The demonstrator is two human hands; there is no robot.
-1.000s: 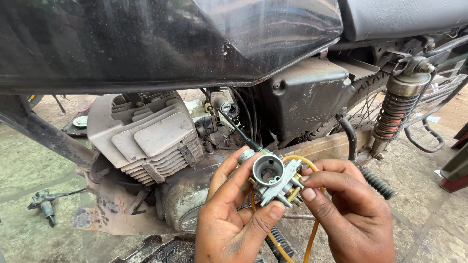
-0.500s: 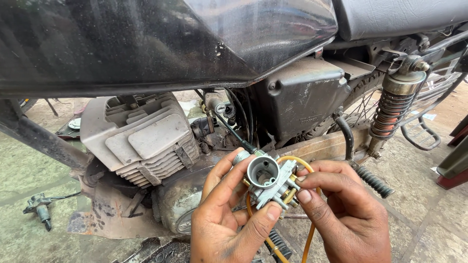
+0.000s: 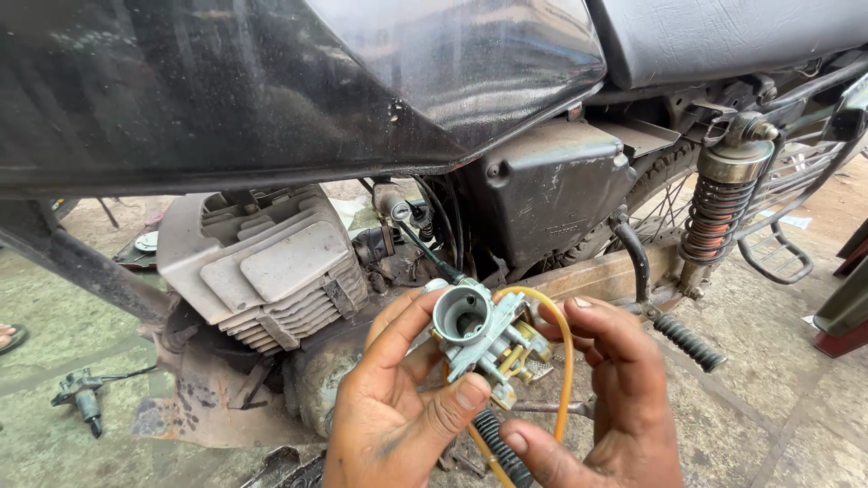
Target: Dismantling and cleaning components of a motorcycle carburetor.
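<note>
Carburettor (image 3: 479, 334), small and of grey metal, held between both hands in front of a motorcycle's engine, its round bore turned toward the camera. The left hand (image 3: 407, 407) grasps the body from below, thumb pressed against its lower edge and fingers curled behind; the right hand (image 3: 606, 398) cups it from the other side, fingers bent loosely around a yellow hose (image 3: 562, 361) that loops off the part and hangs down between the palms. A black cable (image 3: 425, 248) runs from the carburettor's top up into the machine. Compared with a second ago, the part sits slightly lower and the view has drawn nearer; the grip is unchanged, so the work remains a close look at the part rather than a fitting of it. Behind stand the finned cylinder (image 3: 271, 271), the dark fuel tank (image 3: 271, 81), a black side cover (image 3: 551, 190), the rear shock spring (image 3: 719, 212) and a footpeg (image 3: 687, 342). The floor (image 3: 54, 443) is stained concrete, greenish at left, with a small loose metal fitting (image 3: 81, 393) lying on it; the setting appears an open workshop yard.
</note>
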